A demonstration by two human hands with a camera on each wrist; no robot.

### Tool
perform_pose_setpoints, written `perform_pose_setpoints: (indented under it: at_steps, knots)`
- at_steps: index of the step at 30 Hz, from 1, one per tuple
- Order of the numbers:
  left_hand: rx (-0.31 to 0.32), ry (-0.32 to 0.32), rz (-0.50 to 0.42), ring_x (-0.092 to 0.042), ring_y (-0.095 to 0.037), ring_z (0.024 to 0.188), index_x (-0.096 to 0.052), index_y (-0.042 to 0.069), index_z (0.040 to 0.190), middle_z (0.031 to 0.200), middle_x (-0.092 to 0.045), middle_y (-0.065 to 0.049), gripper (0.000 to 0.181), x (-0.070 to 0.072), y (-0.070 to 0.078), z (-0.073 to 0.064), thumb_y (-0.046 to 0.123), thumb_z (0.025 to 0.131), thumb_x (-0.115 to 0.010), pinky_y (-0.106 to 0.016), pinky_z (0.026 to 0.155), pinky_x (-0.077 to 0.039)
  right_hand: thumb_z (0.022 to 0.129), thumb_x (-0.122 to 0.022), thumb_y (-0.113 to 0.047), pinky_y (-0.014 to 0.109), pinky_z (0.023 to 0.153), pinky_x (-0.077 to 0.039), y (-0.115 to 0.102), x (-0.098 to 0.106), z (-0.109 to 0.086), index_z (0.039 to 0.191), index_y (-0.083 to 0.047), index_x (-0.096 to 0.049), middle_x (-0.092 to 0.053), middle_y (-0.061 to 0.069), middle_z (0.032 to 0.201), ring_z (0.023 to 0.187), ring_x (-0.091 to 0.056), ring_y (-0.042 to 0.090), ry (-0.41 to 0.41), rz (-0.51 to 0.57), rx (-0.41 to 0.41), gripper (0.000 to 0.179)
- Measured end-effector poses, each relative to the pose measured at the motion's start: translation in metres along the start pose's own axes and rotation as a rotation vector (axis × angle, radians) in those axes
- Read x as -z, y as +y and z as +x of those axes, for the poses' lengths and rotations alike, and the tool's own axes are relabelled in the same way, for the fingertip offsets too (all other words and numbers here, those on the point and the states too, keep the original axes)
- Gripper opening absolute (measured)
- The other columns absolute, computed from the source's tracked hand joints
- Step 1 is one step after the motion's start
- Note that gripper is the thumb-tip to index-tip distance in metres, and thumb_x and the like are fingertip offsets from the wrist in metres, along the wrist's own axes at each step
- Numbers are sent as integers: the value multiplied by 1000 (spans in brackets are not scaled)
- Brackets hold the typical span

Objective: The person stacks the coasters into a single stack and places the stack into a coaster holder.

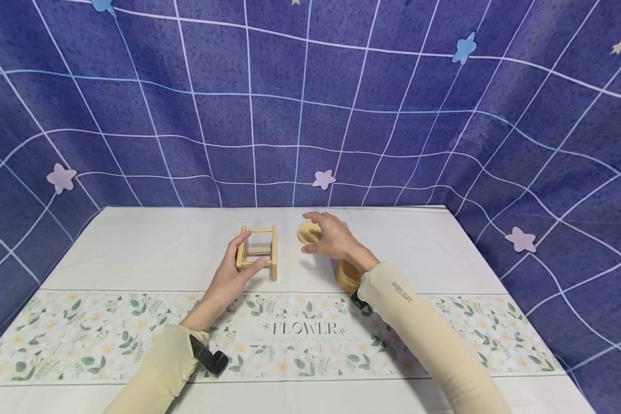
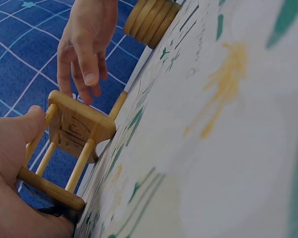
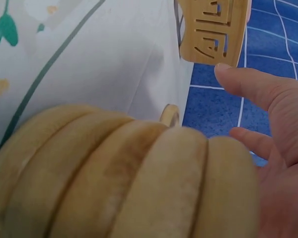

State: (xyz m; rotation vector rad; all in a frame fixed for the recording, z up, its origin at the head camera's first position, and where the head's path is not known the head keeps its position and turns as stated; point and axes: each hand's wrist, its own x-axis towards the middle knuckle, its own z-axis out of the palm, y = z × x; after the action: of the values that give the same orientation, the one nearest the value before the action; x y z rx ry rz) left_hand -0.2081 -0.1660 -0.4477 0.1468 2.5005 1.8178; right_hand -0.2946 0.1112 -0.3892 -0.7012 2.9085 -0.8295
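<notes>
My left hand grips a small wooden coaster holder by its left side, thumb at the near end and fingers at the far end. Two panels joined by round rods make up the holder; the left wrist view shows cut-out line patterns in its panel. Just right of it, my right hand hovers with fingers and thumb spread around a round wooden coaster on the table. Whether they touch it cannot be told. Beside my right wrist stands a stack of round coasters, partly hidden by the forearm.
A white tablecloth covers the table, with a flowered band across the front reading FLOWER. Behind and to the right hangs a blue gridded curtain with stars. Each wrist wears a black camera strap.
</notes>
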Motion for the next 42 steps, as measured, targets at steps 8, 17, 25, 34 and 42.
perform_pose_setpoints:
  at_steps: [8,17,25,34,42]
  knots:
    - [-1,6,0,-12,-43,170,-16,29,179,186,-9,-12,88,0,1,0,40,111,-71,-66,133,-20,89,-96,-25,57,131,-32,3,-3,7,168,-11,-47,-51,12,169,155,-50,34,-34,-6,-39,94]
    - [-8,5,-10,-11,-41,171,-16,27,179,187,-7,-9,88,-1,1,0,37,112,-71,-64,134,-20,88,-97,-26,59,130,-34,6,-6,10,169,-12,-46,-51,13,169,155,-49,35,-39,-17,-76,96]
    - [-21,3,-16,-11,-40,171,-15,25,180,187,-5,-5,89,-1,0,0,35,112,-71,-64,133,-24,88,-97,-26,54,127,-40,13,-9,12,170,-13,-44,-63,17,157,147,-58,36,-42,6,-114,98]
    - [-34,-1,-24,-9,-39,171,-15,23,179,187,-3,-2,89,-1,-1,1,33,112,-71,-63,134,-21,88,-97,-26,52,123,-45,15,-10,13,171,-12,-41,-71,14,134,132,-65,34,-58,2,-124,101]
    - [-24,-4,-28,-9,-40,171,-15,25,180,187,-3,-4,89,-1,0,1,34,112,-71,-64,133,-23,88,-96,-26,52,128,-40,18,-9,15,172,-13,-41,-63,18,155,148,-57,37,-57,7,-140,100]
